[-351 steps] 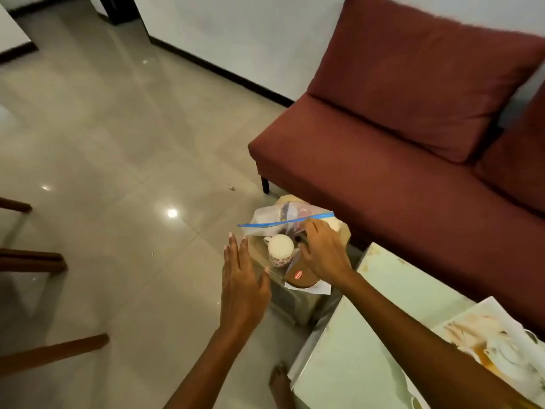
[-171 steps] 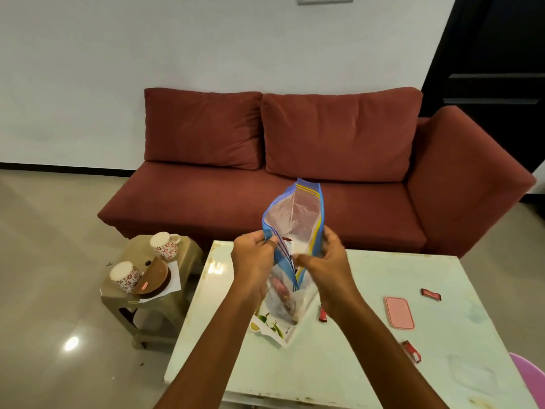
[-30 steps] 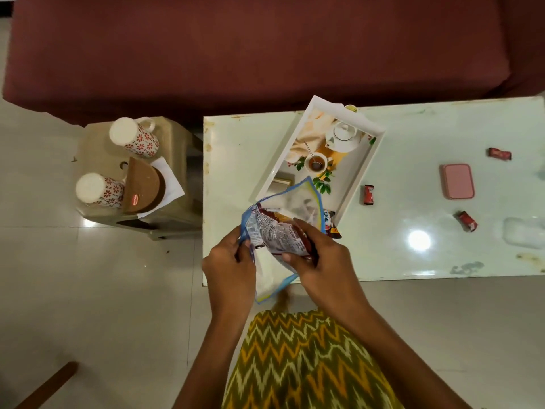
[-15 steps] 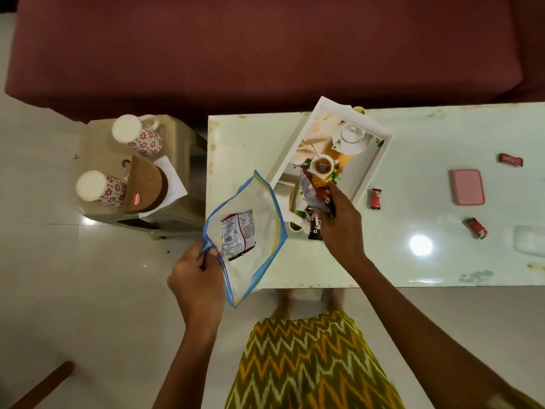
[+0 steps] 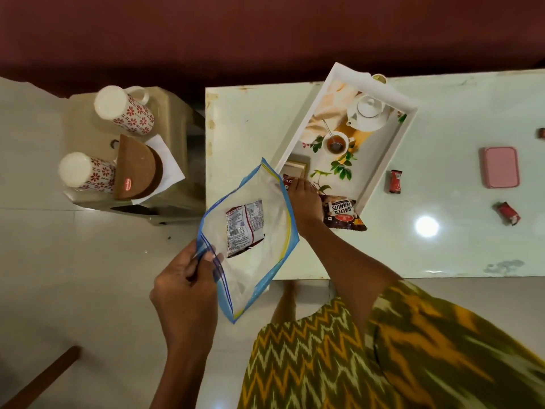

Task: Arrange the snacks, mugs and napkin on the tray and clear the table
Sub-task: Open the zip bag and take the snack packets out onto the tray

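Note:
My left hand (image 5: 188, 278) pinches the open edge of a clear zip bag (image 5: 265, 261) with blue trim, held over the table's near-left corner. One snack packet (image 5: 243, 225) lies inside it. My right hand (image 5: 303, 202) is low over the near end of the white printed tray (image 5: 385, 160), fingers curled on a red snack packet (image 5: 288, 180); the bag hides part of it. A salted peanuts packet (image 5: 343, 214) lies across the tray's near corner. Two floral mugs (image 5: 124, 113) (image 5: 85, 172) and a white napkin (image 5: 168, 169) stand on a stool (image 5: 177, 107) to the left.
A brown half-round board (image 5: 137, 166) lies on the napkin. On the pale table (image 5: 250, 119) are a pink box (image 5: 500, 166) and small red sweets (image 5: 395, 181) (image 5: 507, 214). A red sofa (image 5: 265, 31) runs behind. A wooden leg (image 5: 38, 379) shows bottom left.
My right hand took a red packet out of the bag and lowered it onto the tray's near end. My left hand pulled the bag left and kept holding it.

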